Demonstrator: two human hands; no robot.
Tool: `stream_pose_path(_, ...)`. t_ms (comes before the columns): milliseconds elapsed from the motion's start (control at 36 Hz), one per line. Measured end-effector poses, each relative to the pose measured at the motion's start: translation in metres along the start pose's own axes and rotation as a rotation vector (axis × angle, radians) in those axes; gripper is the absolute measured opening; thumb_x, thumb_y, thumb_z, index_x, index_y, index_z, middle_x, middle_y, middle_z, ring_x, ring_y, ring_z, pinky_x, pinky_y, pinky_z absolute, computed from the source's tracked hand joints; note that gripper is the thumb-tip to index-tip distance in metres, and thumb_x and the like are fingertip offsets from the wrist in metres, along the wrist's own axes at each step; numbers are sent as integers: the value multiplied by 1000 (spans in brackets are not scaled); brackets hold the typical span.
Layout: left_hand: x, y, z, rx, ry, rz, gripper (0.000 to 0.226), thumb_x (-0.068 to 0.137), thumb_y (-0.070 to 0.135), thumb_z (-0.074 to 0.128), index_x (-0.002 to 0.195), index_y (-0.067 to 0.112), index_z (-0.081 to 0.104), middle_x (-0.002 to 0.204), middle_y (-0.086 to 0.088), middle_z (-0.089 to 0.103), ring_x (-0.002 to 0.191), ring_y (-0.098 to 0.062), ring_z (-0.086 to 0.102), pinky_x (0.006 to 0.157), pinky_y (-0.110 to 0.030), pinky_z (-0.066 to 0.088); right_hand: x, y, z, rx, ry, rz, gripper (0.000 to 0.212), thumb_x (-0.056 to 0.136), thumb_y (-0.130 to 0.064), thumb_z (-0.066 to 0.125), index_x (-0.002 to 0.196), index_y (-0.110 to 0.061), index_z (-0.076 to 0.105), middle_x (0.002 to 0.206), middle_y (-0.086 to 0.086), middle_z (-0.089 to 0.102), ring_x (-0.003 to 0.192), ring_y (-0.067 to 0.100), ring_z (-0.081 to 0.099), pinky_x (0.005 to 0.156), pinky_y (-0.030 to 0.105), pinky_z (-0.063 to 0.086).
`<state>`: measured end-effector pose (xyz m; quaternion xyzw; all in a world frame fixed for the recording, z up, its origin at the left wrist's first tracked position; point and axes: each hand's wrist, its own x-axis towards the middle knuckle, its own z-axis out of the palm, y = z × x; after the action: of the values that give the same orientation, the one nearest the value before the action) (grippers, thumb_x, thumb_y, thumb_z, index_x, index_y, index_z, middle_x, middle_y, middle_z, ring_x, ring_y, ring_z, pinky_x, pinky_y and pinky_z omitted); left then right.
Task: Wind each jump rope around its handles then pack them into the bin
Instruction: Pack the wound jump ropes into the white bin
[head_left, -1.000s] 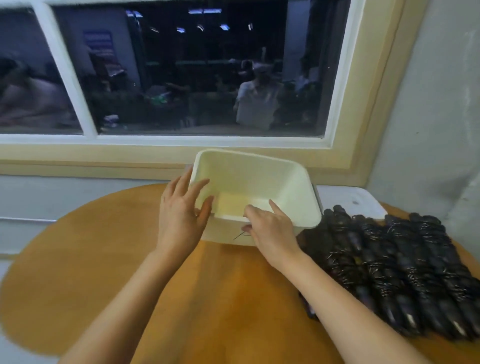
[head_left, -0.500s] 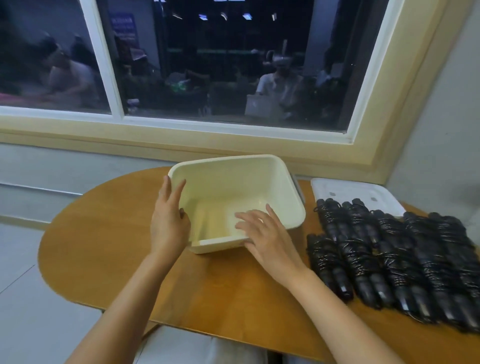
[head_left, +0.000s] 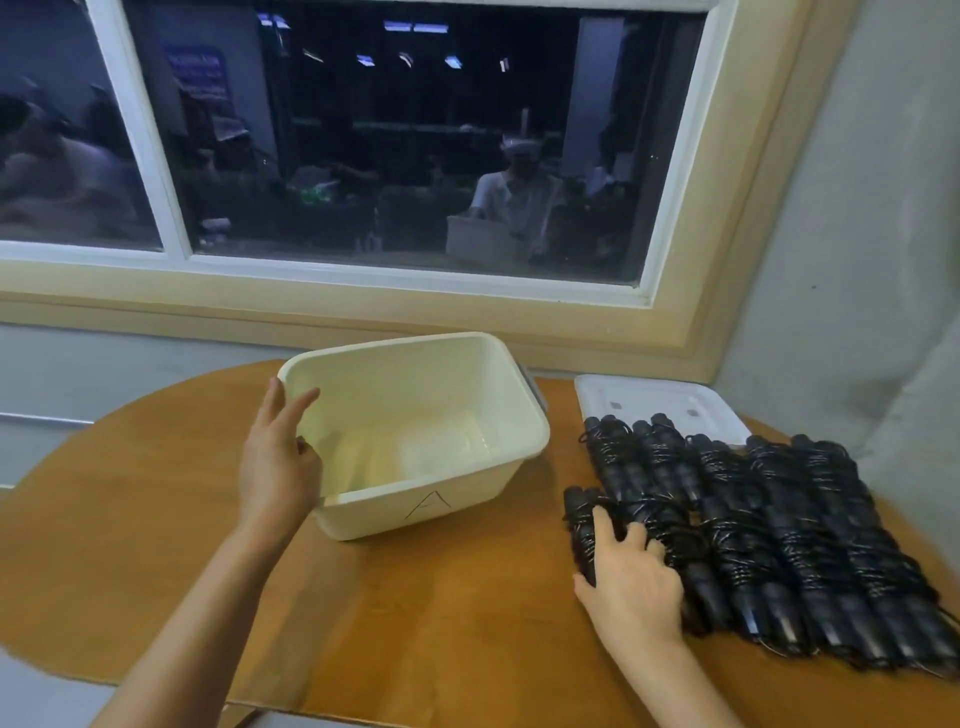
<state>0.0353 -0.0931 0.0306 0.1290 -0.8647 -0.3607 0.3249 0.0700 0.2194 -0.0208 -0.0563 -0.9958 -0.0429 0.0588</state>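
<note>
Right hand (head_left: 631, 577) has left the bin's front rim and crossed to the ropes (head_left: 779, 519), while the left hand (head_left: 278, 462) stays at the bin's near-left corner. The bin (head_left: 467, 499) now sits a little further left on the table (head_left: 156, 519), well apart from the ropes.

The ropes lie in rows on the right of the table, every one already wound round its handles as far as can be seen. The far ones overlap a flat white lid (head_left: 649, 405). Winding looks finished, so the step in hand is packing, and it is only starting: the bin holds nothing.

The right hand lies spread over the nearest bundle (head_left: 582, 514) at the left end of the front row. Its fingers rest on top and its thumb is down at the bundle's left side; it has not closed on anything. The left hand is open too, its palm against the bin wall and its fingers fairly straight, seemingly steadying the bin.

The next move probably calls for the right fingers to curl round that one bundle, coils and handles together so the winding does not slip. Then comes a lift clear of the neighbours touching it and a carry left over the rim.
</note>
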Motion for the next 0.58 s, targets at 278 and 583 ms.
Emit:
stream_pose_path(278, -2, -2, 12, -16, -56, 122, 39, 100, 9, 52, 138, 16, 56, 161, -6, 24, 147, -29, 26, 111, -49, 37, 8, 21, -41, 1163, 170, 66, 67, 88, -31, 72, 145, -27, 37, 132, 0, 59, 106, 16, 60, 77, 27, 48)
stream_pose_path(583, -33, 23, 25, -255, -155, 196, 54, 101, 35, 36, 153, 22, 31, 161, 4, 22, 150, -17, 18, 117, -32, 24, 56, -69, -102, 1401, -354, -248, 58, 85, -28, 77, 132, -25, 43, 111, 2, 70, 97, 16, 70, 87, 38, 57)
